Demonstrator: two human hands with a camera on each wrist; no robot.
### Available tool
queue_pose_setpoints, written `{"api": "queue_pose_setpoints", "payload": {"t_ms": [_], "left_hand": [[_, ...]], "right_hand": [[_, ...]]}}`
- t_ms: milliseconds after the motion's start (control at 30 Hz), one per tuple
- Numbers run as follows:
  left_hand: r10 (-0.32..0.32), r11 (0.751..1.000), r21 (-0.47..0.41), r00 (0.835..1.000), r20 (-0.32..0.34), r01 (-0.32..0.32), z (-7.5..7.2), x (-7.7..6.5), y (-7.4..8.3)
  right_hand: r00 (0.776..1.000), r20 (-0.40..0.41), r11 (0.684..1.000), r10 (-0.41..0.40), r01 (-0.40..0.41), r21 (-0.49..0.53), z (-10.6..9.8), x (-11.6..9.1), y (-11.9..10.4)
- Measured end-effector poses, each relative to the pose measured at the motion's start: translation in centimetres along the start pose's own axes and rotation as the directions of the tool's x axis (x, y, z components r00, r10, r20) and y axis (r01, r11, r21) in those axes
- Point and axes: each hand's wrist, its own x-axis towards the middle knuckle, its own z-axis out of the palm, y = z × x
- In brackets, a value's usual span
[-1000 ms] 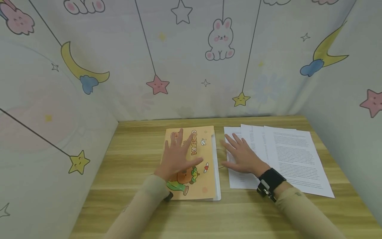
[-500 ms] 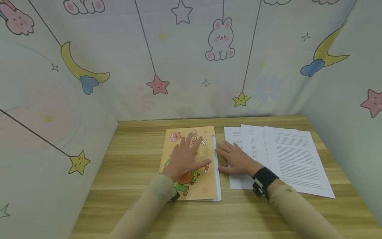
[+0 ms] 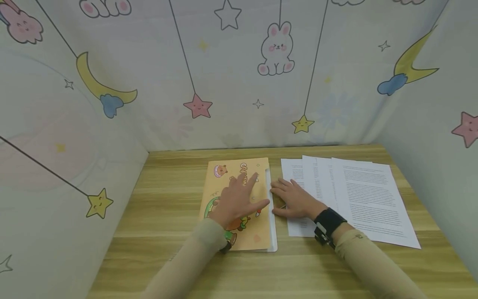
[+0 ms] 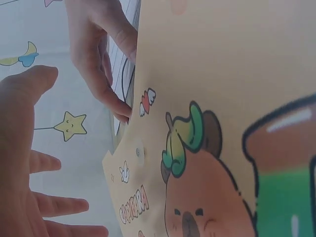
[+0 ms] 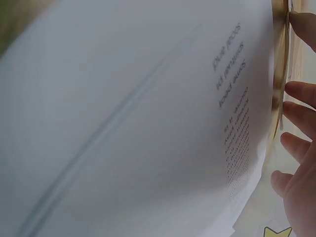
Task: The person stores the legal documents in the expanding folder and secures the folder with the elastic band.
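Observation:
An orange document folder (image 3: 257, 232) with capybara drawings lies on the table, a white edge showing along its right side. Over its middle my left hand (image 3: 236, 202) hovers, fingers spread and holding nothing. In the left wrist view that hand's fingers and thumb stand apart from the cover. My right hand (image 3: 295, 199) has its fingertips at the folder's right edge, fingers slightly bent; the right wrist view shows the fingertips (image 5: 291, 91) against that edge. A thin dark cord (image 4: 123, 74) curves beside the folder under the right hand. A small round button (image 4: 140, 153) sits on the cover.
Several overlapping printed sheets (image 3: 373, 199) lie at the right, partly under the right hand and wrist. A wooden table (image 3: 168, 199) carries everything. Cloth walls (image 3: 239, 66) with cartoon stars, moons and a rabbit enclose it on the left, back and right.
My left hand has slid right and slightly nearer over the folder. My right hand has moved left from above the sheets to the folder's right edge. Folder and sheets stay put.

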Motion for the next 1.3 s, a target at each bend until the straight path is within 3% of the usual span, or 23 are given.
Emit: {"api": "queue_pose_setpoints", "payload": {"t_ms": [267,500,667,933,1133,1300], "left_hand": [[-0.081,0.997,-0.006,0.996,0.044,0.082,0.5,0.4,1.2],[-0.166,0.985,-0.025,0.981,0.099,0.169,1.4,1.2,2.4],[-0.223,0.975,0.038,0.969,0.104,0.221,2.1,1.7,3.5],[-0.278,0.950,0.153,0.960,0.023,0.271,3.1,2.6,4.7],[-0.289,0.924,0.280,0.955,0.061,0.262,3.3,3.2,5.0],[-0.307,0.914,0.305,0.947,0.098,0.266,2.8,3.6,5.4]], "right_hand": [[1.000,-0.004,1.000,-0.009,0.009,0.015,0.1,0.2,0.1],[1.000,0.018,1.000,0.008,-0.009,0.029,0.3,0.3,0.2],[1.000,0.027,0.999,0.014,-0.015,0.035,0.4,0.4,0.3],[1.000,0.022,0.999,-0.001,0.000,0.032,0.4,0.5,0.4],[1.000,0.031,0.999,0.000,-0.001,0.034,0.2,0.4,0.2],[0.999,0.038,0.999,0.007,-0.008,0.033,0.1,0.4,0.3]]}}
